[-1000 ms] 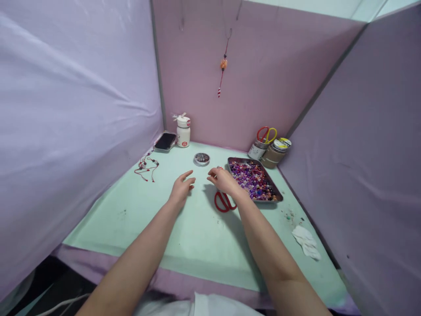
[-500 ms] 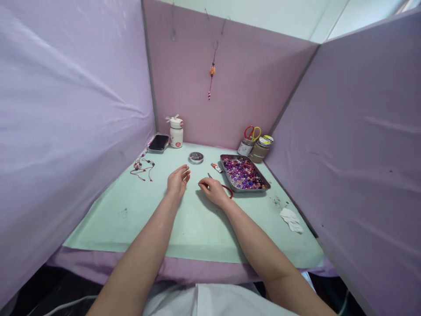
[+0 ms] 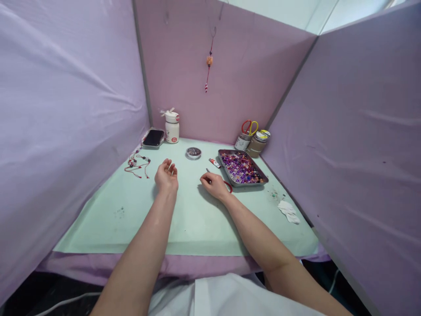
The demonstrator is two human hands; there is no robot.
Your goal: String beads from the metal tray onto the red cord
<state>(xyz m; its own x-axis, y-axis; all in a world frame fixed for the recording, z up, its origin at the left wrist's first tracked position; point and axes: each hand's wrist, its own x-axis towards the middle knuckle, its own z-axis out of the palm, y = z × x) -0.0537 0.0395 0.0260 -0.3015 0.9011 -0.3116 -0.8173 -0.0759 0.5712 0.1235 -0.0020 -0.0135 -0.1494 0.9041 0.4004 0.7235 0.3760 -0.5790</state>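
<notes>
My right hand (image 3: 215,184) rests on the green mat (image 3: 194,219), closed over red-handled scissors (image 3: 228,187). Their red loop shows at the right of the hand and a metal tip pokes out toward the back. My left hand (image 3: 166,175) lies a short way to the left, fingers loosely bent and apart, nothing visible in it. A metal tray (image 3: 264,180) of purple and pink beads sits just right of my right hand.
A small round tin (image 3: 194,152) and a small red-and-white tube (image 3: 215,163) lie behind the hands. Beaded red cords (image 3: 136,163), a phone (image 3: 153,138) and a white bottle (image 3: 172,126) stand back left. Jars (image 3: 251,140) hold scissors back right. Crumpled tissue (image 3: 288,211) lies right. Purple walls enclose the mat.
My right hand came down from near the bead tray and closed on the red scissors. My left hand drew back left and its fingers curled. The view shifted back.
</notes>
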